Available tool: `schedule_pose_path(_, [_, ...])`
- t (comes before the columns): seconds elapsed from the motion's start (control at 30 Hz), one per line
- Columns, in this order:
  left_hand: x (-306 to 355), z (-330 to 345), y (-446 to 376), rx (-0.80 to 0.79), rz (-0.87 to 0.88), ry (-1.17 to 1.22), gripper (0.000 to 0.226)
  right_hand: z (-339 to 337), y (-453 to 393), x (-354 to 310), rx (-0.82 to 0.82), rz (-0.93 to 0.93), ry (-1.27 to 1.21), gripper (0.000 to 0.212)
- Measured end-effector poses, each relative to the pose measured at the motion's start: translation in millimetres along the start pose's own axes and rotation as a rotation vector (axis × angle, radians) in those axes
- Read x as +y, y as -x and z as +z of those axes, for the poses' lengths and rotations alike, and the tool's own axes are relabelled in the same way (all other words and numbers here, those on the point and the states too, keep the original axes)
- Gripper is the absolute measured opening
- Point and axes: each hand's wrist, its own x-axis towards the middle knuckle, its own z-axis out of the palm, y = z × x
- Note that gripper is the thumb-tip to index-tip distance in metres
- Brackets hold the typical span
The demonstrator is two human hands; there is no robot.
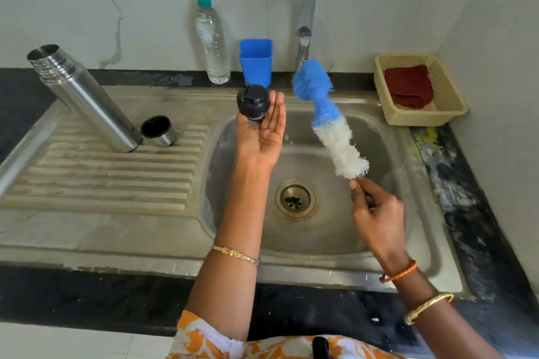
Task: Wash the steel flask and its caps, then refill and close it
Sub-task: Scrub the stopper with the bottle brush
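The open steel flask stands on the sink's ribbed drainboard at the left. Its steel outer cap stands beside it, black inside facing up. My left hand is raised over the basin, palm toward me, and holds the black inner cap between the thumb and the straight fingers. To the right, my right hand pinches the thin handle of a blue-and-white bottle brush. The brush points up toward the tap, just right of the cap without touching it.
The steel tap rises behind the basin, whose drain lies below my hands. A plastic water bottle and a blue cup stand at the wall. A beige basket with a red cloth sits at the right.
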Motion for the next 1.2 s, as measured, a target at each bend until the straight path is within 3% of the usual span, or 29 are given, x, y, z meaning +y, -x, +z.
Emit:
schedule_pose_path(0.1, [2.2, 3.1, 2.6, -0.02, -0.017, -0.188, 0.045, -2.9, -5.9, 6.3, -0.048, 0.054, -0.058, 0.022])
schedule_pose_path(0.17, [1.3, 2.9, 1.8, 0.035, -0.003, -0.329, 0.042, -2.4, -3.8, 3.5, -0.083, -0.021, -0.078, 0.015])
schedule_pose_path(0.27, [0.5, 2.2, -0.3, 0.153, 0.035, -0.476, 0.036, -1.9, 5.8, 0.3, -0.111, -0.154, -0.107, 0.03])
schedule_pose_path(0.33, [-0.3, 1.5, -0.8, 0.186, 0.063, -0.525, 0.031, -0.4, 9.7, 3.8, -0.104, -0.212, -0.061, 0.028])
schedule_pose_path(0.6, [-21.9, 2.0, 8.9, 0.265, 0.063, -0.781, 0.041, 17.1, -10.8, -3.5, 0.123, -0.126, 0.088, 0.013])
schedule_pose_path(0.8, [-14.0, -0.6, 1.3, 0.282, 0.142, -0.827, 0.034, 16.0, 7.7, -1.7, 0.074, -0.256, 0.207, 0.023])
schedule_pose_path(1.03, [-38.5, -2.7, 11.8, 0.186, 0.193, -1.02, 0.032, 26.4, -25.8, -14.0, 0.138, -0.14, 0.198, 0.025])
schedule_pose_path(1.2, [-34.3, -2.1, 3.0, 0.31, 0.198, -0.926, 0.034, 21.1, -3.3, -19.5, 0.097, -0.173, 0.241, 0.027])
